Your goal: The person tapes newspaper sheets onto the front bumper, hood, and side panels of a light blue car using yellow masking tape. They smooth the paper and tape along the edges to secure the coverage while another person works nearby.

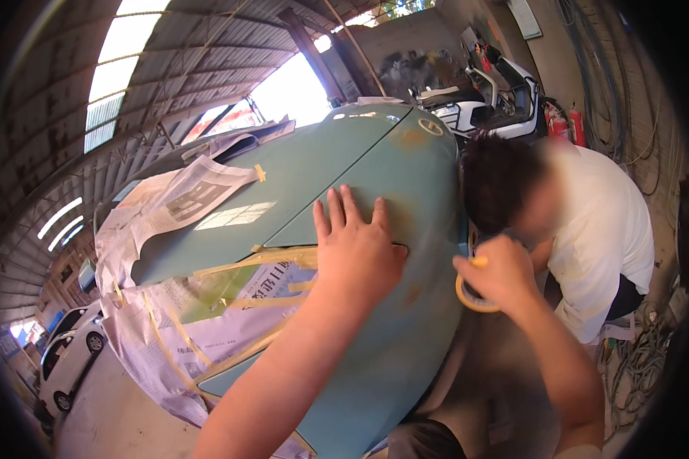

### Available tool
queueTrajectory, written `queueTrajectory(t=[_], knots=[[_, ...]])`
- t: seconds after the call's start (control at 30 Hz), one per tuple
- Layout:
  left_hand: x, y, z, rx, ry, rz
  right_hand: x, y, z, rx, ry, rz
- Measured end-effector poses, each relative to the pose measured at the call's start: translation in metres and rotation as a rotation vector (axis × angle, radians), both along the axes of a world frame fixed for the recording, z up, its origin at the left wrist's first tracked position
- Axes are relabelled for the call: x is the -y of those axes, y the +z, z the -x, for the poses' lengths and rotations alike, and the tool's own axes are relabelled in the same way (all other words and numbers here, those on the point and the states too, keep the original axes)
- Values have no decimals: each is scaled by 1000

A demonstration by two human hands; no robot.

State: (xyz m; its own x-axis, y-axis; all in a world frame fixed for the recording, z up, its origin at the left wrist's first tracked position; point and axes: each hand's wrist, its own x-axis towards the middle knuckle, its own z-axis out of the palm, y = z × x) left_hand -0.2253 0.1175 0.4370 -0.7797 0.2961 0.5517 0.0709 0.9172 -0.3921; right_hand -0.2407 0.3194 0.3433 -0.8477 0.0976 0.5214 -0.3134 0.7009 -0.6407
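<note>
My left hand (357, 249) lies against the green car body (306, 187) with its fingers spread, just below the long seam of a panel. My right hand (505, 271) is closed round a roll of yellow masking tape (478, 302), held off to the right of the car body. Under my left forearm, newspaper sheets (184, 344) cover part of the car, with strips of masking tape (254, 303) along their edges. More newspaper (199, 200) hangs over the far left side, with a short tape piece (261, 173) at its corner. Brownish patches (411, 138) mark the paint.
A person in a white top (601, 222) crouches close by my right hand. Behind them stand a white scooter (497, 99) and red fire extinguishers (566, 126). Coiled hoses (639, 363) lie on the floor at right. A white car (69, 344) is parked at far left.
</note>
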Motion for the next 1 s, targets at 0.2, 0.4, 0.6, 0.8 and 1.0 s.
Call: queueTrajectory(t=[0.2, 0.4, 0.6, 0.8, 1.0], knots=[[10, 8, -8, 60, 21, -38, 13, -112, -65, 204, 220, 183], [17, 40, -17, 48, -19, 18, 68, -188, -136, 154, 306, 264], [48, 18, -71, -19, -169, 153, 134, -220, -199, 75, 430, 295], [12, -33, -58, -3, -226, 212, 151, -236, -234, 89, 548, 320], [15, -40, -50, -66, -195, 326, 153, -236, -230, 94, 523, 270]])
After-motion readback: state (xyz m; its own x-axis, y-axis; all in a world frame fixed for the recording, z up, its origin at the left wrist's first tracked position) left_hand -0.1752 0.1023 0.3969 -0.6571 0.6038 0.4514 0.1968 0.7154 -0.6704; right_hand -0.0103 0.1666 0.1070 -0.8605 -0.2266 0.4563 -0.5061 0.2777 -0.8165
